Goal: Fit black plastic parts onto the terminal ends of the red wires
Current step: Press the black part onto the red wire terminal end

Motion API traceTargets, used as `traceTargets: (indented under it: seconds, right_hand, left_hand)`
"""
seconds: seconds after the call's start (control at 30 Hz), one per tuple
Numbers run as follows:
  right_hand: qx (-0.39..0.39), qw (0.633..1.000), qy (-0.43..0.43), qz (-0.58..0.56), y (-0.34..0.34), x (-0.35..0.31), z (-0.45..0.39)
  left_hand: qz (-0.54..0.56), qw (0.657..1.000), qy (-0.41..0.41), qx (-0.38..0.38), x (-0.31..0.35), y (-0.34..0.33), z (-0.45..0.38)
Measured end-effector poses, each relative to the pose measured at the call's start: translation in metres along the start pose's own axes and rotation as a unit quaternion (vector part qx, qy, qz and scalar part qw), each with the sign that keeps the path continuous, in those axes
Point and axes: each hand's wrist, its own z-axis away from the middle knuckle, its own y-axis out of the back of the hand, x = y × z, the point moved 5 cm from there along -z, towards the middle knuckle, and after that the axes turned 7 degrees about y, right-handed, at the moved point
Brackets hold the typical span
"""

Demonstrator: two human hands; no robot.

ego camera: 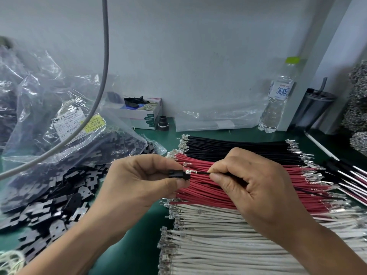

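My left hand [143,181] pinches a small black plastic part [177,174] between thumb and fingers. My right hand [256,187] pinches a thin dark wire [202,173] just behind its silver terminal [189,171]. The terminal's tip sits at the opening of the black part, above a flat bundle of red wires [200,187]. Loose black plastic parts [59,197] spill from a clear bag on the left.
Black wires [234,147] lie behind the red bundle and white wires [208,235] in front, on a green mat [143,241]. Clear bags [49,108], a small box [143,114], a water bottle [276,100] and a dark tumbler [313,108] stand along the wall. A grey cable [103,76] hangs at left.
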Motion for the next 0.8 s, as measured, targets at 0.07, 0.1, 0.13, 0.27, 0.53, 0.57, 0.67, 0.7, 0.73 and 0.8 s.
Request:
traceTargets:
  seconds: [0.07, 0.1, 0.13, 0.27, 0.53, 0.57, 0.67, 0.7, 0.73, 0.8]
  right_hand:
    - [-0.008, 1.0, 0.006, 0.006, 0.001, -0.001, -0.001]
    - [-0.012, 1.0, 0.01, 0.009, 0.002, -0.001, -0.002]
    - [-0.014, 1.0, 0.014, 0.01, 0.003, -0.002, -0.002]
    - [-0.023, 0.999, 0.025, -0.003, 0.004, -0.004, -0.004]
    - [-0.019, 0.999, 0.036, 0.033, -0.005, -0.013, -0.003]
    - [-0.024, 0.998, 0.036, 0.034, -0.007, -0.014, -0.003]
    - [-0.015, 0.999, 0.022, 0.017, -0.007, -0.008, -0.003]
    - [-0.009, 1.0, 0.015, 0.008, -0.006, -0.006, -0.003]
    - [-0.006, 1.0, 0.014, 0.007, -0.006, -0.005, -0.003]
    - [-0.007, 0.999, 0.029, 0.026, -0.01, -0.009, -0.003]
  left_hand:
    - [-0.001, 1.0, 0.0, -0.004, 0.0, -0.001, 0.0]
    - [-0.001, 1.0, -0.001, -0.004, 0.0, 0.0, 0.0]
    - [0.0, 1.0, -0.001, -0.006, 0.0, 0.0, 0.0]
    - [-0.013, 1.0, -0.015, -0.014, 0.002, -0.001, 0.001]
    - [-0.048, 0.998, -0.037, -0.01, 0.001, -0.002, 0.004]
    - [-0.055, 0.998, -0.031, -0.011, 0.001, -0.002, 0.004]
    - [-0.069, 0.997, -0.029, -0.006, 0.001, -0.003, 0.004]
    - [-0.07, 0.997, -0.029, -0.004, 0.002, -0.003, 0.004]
    - [-0.07, 0.997, -0.028, -0.002, 0.002, -0.003, 0.003]
    - [-0.068, 0.997, -0.027, 0.0, 0.001, -0.004, 0.004]
